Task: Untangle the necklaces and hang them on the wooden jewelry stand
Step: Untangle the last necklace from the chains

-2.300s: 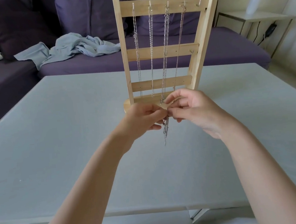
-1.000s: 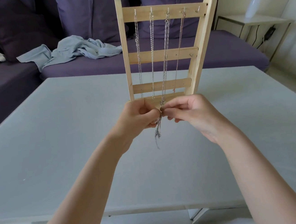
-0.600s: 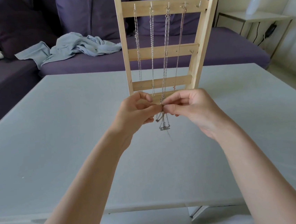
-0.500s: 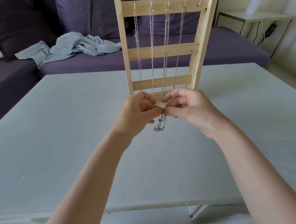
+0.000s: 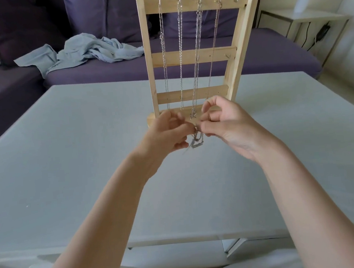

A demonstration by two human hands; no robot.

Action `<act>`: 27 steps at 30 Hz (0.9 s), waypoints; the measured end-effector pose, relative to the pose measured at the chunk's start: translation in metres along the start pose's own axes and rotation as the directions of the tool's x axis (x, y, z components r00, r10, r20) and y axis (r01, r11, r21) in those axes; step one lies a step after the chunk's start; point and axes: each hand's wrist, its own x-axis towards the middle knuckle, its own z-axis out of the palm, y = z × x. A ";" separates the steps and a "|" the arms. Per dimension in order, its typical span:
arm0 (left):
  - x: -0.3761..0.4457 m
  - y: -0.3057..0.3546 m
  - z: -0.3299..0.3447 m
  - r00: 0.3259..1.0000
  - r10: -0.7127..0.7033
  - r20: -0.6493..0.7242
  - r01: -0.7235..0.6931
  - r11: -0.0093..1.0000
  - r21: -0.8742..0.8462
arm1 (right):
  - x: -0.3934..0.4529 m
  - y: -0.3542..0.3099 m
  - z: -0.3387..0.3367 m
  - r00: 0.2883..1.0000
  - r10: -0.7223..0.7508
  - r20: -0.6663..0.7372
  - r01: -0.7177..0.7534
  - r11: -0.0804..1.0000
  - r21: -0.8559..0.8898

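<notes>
Both hands raised above a pale grey table [image 5: 70, 157], meeting just in front of the base of the wooden jewelry stand [image 5: 194, 55]. Left hand [image 5: 167, 132] at about 9 o'clock of the meeting point, fingers curled, thumb and forefinger pinching a small tangled necklace [image 5: 197, 141]. Right hand [image 5: 229, 124] at about 3 o'clock, thumb and forefinger pinching the same tangle from the other side, remaining fingers curled and lifted above. Tangle bunched between the two pinches, a short loop of chain dangling at 6 o'clock below the fingertips, clear of the tabletop as far as can be judged. Stand upright at 12 o'clock from the hands, three crossbars between two side posts, a row of small hooks along the top bar. Four hung necklaces [image 5: 195, 54] on the hooks, dropping straight down past the middle and lower bars; one ending in a small pendant [image 5: 193, 115] just above the hands; rightmost hook bare. Behind the table, a purple sofa [image 5: 272, 59] running from 9 to 2 o'clock, with a crumpled light-blue cloth [image 5: 90, 50] on its seat at 10 o'clock. White side table [image 5: 311, 16] at 2 o'clock, a dark cable hanging under it.
</notes>
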 end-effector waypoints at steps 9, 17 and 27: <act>-0.001 -0.003 0.001 0.970 -0.241 -0.036 0.195 0.857 -0.478 | 0.004 -0.001 0.009 0.999 -0.042 0.032 0.046 0.986 -0.158; -0.010 0.004 0.003 0.986 -0.153 0.059 0.164 0.935 -0.313 | 0.004 0.002 0.005 0.989 -0.113 -0.095 0.087 0.966 -0.242; -0.005 -0.006 0.000 0.997 0.043 -0.062 0.004 0.793 0.609 | -0.001 0.003 -0.003 0.998 -0.052 -0.025 0.035 0.891 -0.452</act>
